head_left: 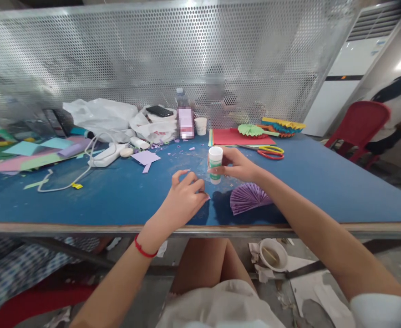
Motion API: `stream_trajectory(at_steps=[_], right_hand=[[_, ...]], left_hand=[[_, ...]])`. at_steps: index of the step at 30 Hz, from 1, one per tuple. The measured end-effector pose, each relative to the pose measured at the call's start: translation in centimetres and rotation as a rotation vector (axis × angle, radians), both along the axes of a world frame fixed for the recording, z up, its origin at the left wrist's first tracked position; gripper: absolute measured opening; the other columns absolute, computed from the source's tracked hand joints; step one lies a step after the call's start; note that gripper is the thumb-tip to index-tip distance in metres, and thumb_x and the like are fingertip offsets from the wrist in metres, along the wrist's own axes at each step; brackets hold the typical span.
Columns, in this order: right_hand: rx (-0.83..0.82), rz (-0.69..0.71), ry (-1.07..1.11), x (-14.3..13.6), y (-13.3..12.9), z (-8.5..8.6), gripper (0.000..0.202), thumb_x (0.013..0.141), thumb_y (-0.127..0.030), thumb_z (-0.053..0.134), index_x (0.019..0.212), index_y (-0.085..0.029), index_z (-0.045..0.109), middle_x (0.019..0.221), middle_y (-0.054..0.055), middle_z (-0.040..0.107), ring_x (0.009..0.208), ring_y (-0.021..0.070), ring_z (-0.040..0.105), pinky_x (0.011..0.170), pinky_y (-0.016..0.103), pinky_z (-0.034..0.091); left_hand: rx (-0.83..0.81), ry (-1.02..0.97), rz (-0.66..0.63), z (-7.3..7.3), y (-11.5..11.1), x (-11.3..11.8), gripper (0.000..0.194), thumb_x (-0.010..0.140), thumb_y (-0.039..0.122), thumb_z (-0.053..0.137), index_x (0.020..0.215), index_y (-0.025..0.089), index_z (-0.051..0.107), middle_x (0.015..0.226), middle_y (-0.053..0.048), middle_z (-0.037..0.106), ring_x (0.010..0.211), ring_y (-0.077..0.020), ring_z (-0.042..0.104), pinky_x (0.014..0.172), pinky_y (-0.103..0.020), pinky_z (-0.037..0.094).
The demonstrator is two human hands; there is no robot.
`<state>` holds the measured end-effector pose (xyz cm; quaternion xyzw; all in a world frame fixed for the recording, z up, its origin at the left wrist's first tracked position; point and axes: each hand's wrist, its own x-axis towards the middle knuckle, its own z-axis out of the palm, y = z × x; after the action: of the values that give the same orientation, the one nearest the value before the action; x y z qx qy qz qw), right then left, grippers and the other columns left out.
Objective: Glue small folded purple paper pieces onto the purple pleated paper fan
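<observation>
My right hand [236, 165] is closed around a white and green glue stick [215, 171], held upright just above the blue tabletop with its white end up. To the left of it, my left hand [188, 196] hovers low over the table, its fingers loosely bent and apart, with nothing visible in them. A purple pleated paper fan [250, 198] lies under my right forearm, near the front edge; the forearm hides its right end.
Red-and-yellow scissors [270, 151] lie beside stacked red paper [224, 136] and a green paper fan [255, 130]. Farther back stand a bottle [185, 116] and a paper cup [200, 126]. Purple paper scraps [146, 158], a white power strip [108, 156] and plastic bags [101, 114] occupy the left.
</observation>
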<state>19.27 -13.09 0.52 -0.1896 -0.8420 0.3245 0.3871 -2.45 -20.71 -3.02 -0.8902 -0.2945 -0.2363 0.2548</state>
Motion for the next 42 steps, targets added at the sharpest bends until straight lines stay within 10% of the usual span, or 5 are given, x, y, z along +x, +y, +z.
stream_trajectory(at_steps=[10,20,32,42], right_hand=[[0.177,-0.173,0.083,0.5,-0.2,0.7,0.037,0.084,-0.05,0.074,0.079,-0.018,0.058,0.07,-0.003,0.051,0.063,0.0101,0.041,0.06,0.026,0.033],[-0.097,0.133,0.363,-0.6,-1.7,1.8,0.018,0.074,-0.027,0.078,0.078,-0.018,0.063,0.08,0.001,0.066,0.078,0.0153,0.064,0.073,0.03,0.051],[-0.472,0.003,0.289,-2.0,-3.6,2.2,0.033,0.056,-0.03,0.094,0.069,-0.014,0.068,0.078,0.004,0.074,0.058,0.0081,0.056,0.048,0.02,0.043],[-0.524,-0.054,0.285,-1.9,-3.6,2.1,0.039,0.049,-0.033,0.097,0.067,-0.014,0.069,0.066,-0.001,0.067,0.057,0.0085,0.054,0.051,0.022,0.044]], left_hand=[[-0.158,-0.252,-0.006,0.1,-0.1,-0.7,0.016,0.093,0.022,0.07,0.081,0.026,0.079,0.079,0.0,0.067,0.087,-0.0202,0.056,0.099,-0.046,0.028],[-0.899,-1.619,-0.181,0.0,-0.8,1.1,0.017,0.065,0.036,0.092,0.074,0.024,0.083,0.073,0.0,0.069,0.077,-0.0128,0.057,0.075,-0.026,0.043],[-1.006,-2.121,-0.232,0.7,-1.6,4.2,0.035,0.044,0.034,0.1,0.069,0.022,0.08,0.074,0.004,0.076,0.069,-0.0055,0.064,0.074,-0.016,0.051],[-1.007,-2.12,-0.3,0.2,-1.3,4.9,0.031,0.047,0.034,0.1,0.068,0.022,0.079,0.075,0.004,0.076,0.071,-0.0055,0.064,0.075,-0.016,0.051]])
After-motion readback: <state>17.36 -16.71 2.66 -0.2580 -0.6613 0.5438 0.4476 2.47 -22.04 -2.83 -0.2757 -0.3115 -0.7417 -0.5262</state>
